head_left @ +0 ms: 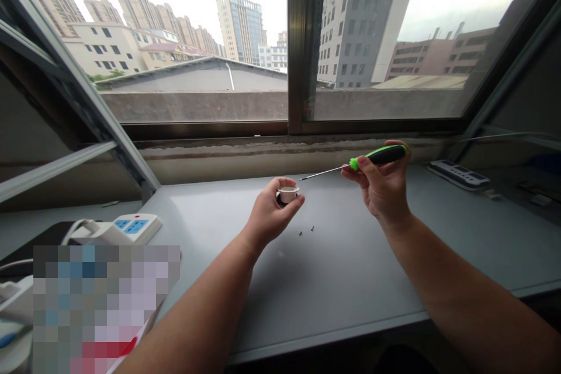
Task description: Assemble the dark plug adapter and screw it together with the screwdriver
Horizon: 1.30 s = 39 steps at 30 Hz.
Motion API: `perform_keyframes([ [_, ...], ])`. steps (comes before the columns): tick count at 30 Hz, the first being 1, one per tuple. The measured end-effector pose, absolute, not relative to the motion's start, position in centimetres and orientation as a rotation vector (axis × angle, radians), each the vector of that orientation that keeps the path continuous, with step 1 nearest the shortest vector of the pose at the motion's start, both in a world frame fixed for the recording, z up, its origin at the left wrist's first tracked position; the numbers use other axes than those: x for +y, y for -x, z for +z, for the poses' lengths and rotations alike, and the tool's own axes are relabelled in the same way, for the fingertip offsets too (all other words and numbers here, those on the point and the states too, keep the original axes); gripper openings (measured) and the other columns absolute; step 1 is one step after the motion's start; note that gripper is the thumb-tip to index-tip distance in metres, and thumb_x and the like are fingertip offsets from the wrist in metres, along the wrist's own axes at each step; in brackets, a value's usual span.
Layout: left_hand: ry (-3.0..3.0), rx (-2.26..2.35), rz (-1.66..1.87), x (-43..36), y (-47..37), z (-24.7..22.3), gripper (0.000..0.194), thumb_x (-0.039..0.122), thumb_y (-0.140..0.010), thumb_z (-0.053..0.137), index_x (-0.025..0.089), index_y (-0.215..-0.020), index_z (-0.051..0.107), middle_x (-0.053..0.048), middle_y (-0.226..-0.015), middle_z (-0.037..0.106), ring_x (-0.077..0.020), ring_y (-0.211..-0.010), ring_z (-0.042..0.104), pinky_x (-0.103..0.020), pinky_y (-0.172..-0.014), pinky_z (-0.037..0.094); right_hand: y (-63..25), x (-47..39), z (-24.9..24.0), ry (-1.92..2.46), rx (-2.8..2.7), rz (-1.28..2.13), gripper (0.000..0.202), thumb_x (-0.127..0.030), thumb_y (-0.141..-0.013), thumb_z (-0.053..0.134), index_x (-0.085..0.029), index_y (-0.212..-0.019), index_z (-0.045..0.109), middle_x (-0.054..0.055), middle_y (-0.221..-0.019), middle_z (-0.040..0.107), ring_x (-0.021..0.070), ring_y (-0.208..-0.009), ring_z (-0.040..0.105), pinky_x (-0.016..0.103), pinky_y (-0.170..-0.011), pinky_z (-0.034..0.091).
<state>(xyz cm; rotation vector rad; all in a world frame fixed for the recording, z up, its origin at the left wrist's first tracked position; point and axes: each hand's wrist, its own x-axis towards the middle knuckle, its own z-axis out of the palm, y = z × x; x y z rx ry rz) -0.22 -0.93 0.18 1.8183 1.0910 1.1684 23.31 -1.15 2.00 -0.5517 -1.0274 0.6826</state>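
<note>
My left hand is closed around a small round white part with a flat rim and a dark underside; its exact kind is unclear. In my right hand is a screwdriver with a green and black handle, held between thumb and fingers. Its thin metal shaft points left and slightly down, the tip close to the rim of the white part; whether they touch cannot be made out. Below, two small screws lie apart on the grey table.
A white power strip with blue sockets and a plug sits at the left, beside a blurred-out patch. Another power strip lies at the back right. Behind the table is a window with a dark frame; a metal rail slants down at the left.
</note>
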Motion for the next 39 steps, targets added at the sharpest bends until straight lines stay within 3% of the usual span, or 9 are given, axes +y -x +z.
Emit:
perform_keyframes([
  [4, -1.888, 1.066, 1.161, -0.6, 0.2, -0.3, 0.030, 0.038, -0.086, 0.071, 0.020, -0.109, 0.062, -0.001, -0.083, 0.064, -0.0119, -0.067, 0.054, -0.024, -0.062, 0.045, -23.4, -1.3, 2.3, 0.542, -1.053, 0.682, 0.066, -0.032, -0.079, 0.085, -0.039, -0.123, 0.037, -0.013, -0.086, 0.068, 0.0132, -0.069, 0.077, 0.035, -0.072, 0.072],
  [16, -1.585, 1.181, 1.052, 1.4, 0.4, -2.2, 0.041, 0.033, -0.079, 0.079, 0.021, -0.114, 0.063, -0.002, -0.082, 0.065, -0.0151, -0.071, 0.061, -0.029, -0.066, 0.053, -24.3, 0.7, 0.3, 0.787, -1.040, 0.717, 0.062, -0.034, -0.076, 0.082, -0.038, -0.117, 0.036, -0.009, -0.089, 0.062, 0.0138, -0.070, 0.073, 0.039, -0.069, 0.070],
  [31, -1.616, 1.233, 0.980, 1.4, 0.5, -2.0, 0.044, 0.023, -0.076, 0.075, 0.020, -0.118, 0.063, -0.003, -0.081, 0.066, -0.0144, -0.064, 0.062, -0.027, -0.061, 0.047, -25.3, 1.7, -0.3, 0.862, -1.019, 0.789, 0.070, -0.035, -0.074, 0.082, -0.038, -0.123, 0.033, -0.011, -0.085, 0.066, 0.0148, -0.067, 0.073, 0.039, -0.071, 0.069],
  [34, -1.693, 1.215, 1.029, 1.8, 0.8, -2.1, 0.046, 0.022, -0.076, 0.075, 0.020, -0.120, 0.062, -0.005, -0.090, 0.069, -0.0159, -0.074, 0.065, -0.027, -0.065, 0.049, -26.3, 2.6, -1.1, 0.973, -0.997, 0.829, 0.072, -0.033, -0.075, 0.081, -0.038, -0.127, 0.031, -0.010, -0.085, 0.067, 0.0140, -0.066, 0.071, 0.033, -0.067, 0.065],
  [37, -1.825, 1.217, 1.039, 2.2, 1.2, -2.3, 0.049, 0.021, -0.074, 0.078, 0.020, -0.120, 0.062, -0.008, -0.108, 0.069, -0.0164, -0.086, 0.066, -0.027, -0.073, 0.051, -27.5, 3.6, -2.2, 1.189, -0.950, 1.032, 0.057, -0.026, -0.076, 0.082, -0.031, -0.115, 0.041, -0.006, -0.082, 0.067, 0.0108, -0.060, 0.066, 0.021, -0.052, 0.056],
  [39, -1.843, 1.230, 1.021, 2.4, 1.5, -2.4, 0.051, 0.023, -0.073, 0.079, 0.020, -0.122, 0.062, -0.008, -0.112, 0.069, -0.0160, -0.086, 0.067, -0.028, -0.075, 0.051, -28.0, 4.0, -2.9, 1.263, -0.932, 1.199, 0.048, -0.020, -0.079, 0.081, -0.027, -0.108, 0.044, -0.003, -0.081, 0.068, 0.0111, -0.058, 0.066, 0.022, -0.051, 0.057],
])
